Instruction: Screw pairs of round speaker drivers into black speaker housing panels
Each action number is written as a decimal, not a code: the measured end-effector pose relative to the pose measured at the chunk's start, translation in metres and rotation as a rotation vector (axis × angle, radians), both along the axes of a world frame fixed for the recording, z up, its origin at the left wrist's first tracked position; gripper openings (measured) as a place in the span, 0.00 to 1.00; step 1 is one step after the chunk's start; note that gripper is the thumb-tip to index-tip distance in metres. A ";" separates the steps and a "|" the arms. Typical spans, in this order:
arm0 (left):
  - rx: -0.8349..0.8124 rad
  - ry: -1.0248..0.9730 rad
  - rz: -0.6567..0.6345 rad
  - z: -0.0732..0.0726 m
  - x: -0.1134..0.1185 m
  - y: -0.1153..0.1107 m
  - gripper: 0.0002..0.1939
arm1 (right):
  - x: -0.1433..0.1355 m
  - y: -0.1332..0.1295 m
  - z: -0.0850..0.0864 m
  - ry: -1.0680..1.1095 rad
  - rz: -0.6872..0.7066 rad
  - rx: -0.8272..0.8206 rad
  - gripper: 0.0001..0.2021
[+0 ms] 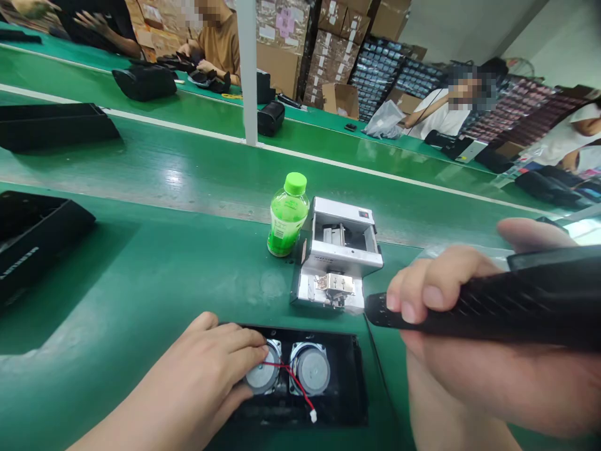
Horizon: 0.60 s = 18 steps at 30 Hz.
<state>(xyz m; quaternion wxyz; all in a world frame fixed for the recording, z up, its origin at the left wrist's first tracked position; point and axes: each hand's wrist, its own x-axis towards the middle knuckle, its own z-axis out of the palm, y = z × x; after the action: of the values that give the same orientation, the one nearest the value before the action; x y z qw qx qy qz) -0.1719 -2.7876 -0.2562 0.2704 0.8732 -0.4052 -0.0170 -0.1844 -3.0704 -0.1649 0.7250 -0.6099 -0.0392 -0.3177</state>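
A black panel (347,376) lies on the green table, carrying two round silver speakers (313,371) with red wires (300,383) that end in a small white plug (313,415). My left hand (211,369) rests over the panel's left part, its fingers bent round the left speaker (260,376). At the right, close to the camera, my right hand (464,332) is wrapped round a long black tool (507,307). The tool's rounded end stands above the table, near the silver device's lower right corner. Part of the tool runs out of view.
Beyond the panel stand a silver device (345,250) and a green-capped bottle (287,216). Black housings (42,238) lie at the left. A dark cable runs right of the panel. Across the green belt (188,156) rises a white post (247,75); several people sit at the far side.
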 end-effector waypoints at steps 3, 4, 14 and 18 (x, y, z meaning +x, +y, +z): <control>0.038 0.093 -0.001 -0.005 -0.002 0.004 0.24 | 0.018 0.017 -0.002 -0.039 -0.016 -0.040 0.30; 0.052 0.117 0.002 -0.006 -0.003 0.005 0.23 | 0.023 0.021 -0.005 -0.043 0.005 -0.047 0.31; 0.130 0.342 0.002 0.002 -0.007 -0.024 0.20 | 0.049 0.012 -0.025 -0.051 0.027 -0.078 0.39; 0.156 0.436 -0.049 0.015 -0.007 -0.041 0.20 | 0.048 0.005 -0.029 -0.012 0.031 -0.036 0.38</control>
<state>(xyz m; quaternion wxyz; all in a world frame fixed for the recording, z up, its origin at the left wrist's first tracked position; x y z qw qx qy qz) -0.1786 -2.8288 -0.2417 0.2826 0.8570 -0.3559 -0.2430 -0.1367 -3.0651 -0.1943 0.7185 -0.6201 -0.0585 -0.3095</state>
